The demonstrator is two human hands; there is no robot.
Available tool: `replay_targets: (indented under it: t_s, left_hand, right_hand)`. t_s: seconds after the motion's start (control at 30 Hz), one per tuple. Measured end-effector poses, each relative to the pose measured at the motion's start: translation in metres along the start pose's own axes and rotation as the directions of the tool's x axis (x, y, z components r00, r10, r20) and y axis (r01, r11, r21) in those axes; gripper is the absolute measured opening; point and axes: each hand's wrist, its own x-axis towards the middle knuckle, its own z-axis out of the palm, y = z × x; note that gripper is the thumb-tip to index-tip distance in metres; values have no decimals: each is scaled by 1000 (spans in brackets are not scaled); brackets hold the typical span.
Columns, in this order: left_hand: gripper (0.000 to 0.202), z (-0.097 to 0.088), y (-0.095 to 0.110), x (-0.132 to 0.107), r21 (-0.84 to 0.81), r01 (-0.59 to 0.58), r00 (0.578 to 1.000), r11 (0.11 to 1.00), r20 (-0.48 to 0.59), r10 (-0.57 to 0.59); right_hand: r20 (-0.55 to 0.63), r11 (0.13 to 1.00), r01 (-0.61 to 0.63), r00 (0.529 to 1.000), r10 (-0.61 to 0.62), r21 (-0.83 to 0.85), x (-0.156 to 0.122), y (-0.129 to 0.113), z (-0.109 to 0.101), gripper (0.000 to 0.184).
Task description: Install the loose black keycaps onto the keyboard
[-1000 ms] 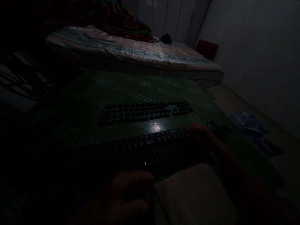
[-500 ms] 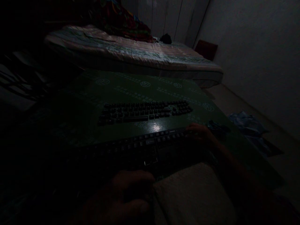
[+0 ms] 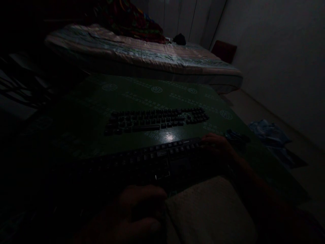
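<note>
A dark keyboard (image 3: 162, 153) lies across the near part of the green board, its top rows of keys in place and its lower middle showing bare patches. Beyond it, loose black keycaps (image 3: 152, 118) are laid out in keyboard order. My right hand (image 3: 217, 144) is at the keyboard's far right corner, fingers closed over its edge. Below the keyboard's near edge, my left hand (image 3: 142, 208) has thumb and index finger apart, with nothing visible between them. A pale, cloth-like pad (image 3: 210, 210) lies between my forearms. Deep shadow hides the keyboard's left end.
The green printed board (image 3: 132, 91) reaches back toward a bed (image 3: 152, 56). A small dark bundle (image 3: 236, 137) sits beyond my right hand. Blue cloth (image 3: 269, 132) is on the floor at right, near the wall (image 3: 279, 61). Dark bars (image 3: 22, 88) stand at left.
The view has shifted very slightly. Both hands, the keyboard and the keycaps keep nearly the same places.
</note>
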Motion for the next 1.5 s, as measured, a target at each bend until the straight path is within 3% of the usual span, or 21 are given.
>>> replay_targets:
  t_s: [0.63, 0.97, 1.23, 1.37, 1.5]
  left_hand:
    - [41, -1, 3, -2, -11, 10, 999, 1000, 44, -10]
    - [39, 0, 6, -2, 14, -26, 999, 1000, -20, 26]
    - [43, 1, -4, -3, 29, -30, 998, 999, -52, 32]
    - [40, 4, -13, -4, 31, -68, 985, 997, -157, 72]
    - [34, 5, -9, 0, 21, -169, 910, 985, -382, 164]
  right_hand:
    - [34, 1000, -9, 999, 9, -18, 4, -2, -2, 13]
    - [1, 1000, -9, 1000, 9, -4, 2, -2, -1, 14]
    - [-2, 999, -41, 999, 41, 22, 0, 1, -3, 15]
    - [-30, 987, -113, 993, 117, 110, -6, 4, -3, 18]
    - [-51, 968, -178, 980, 190, 175, -8, 3, -3, 18]
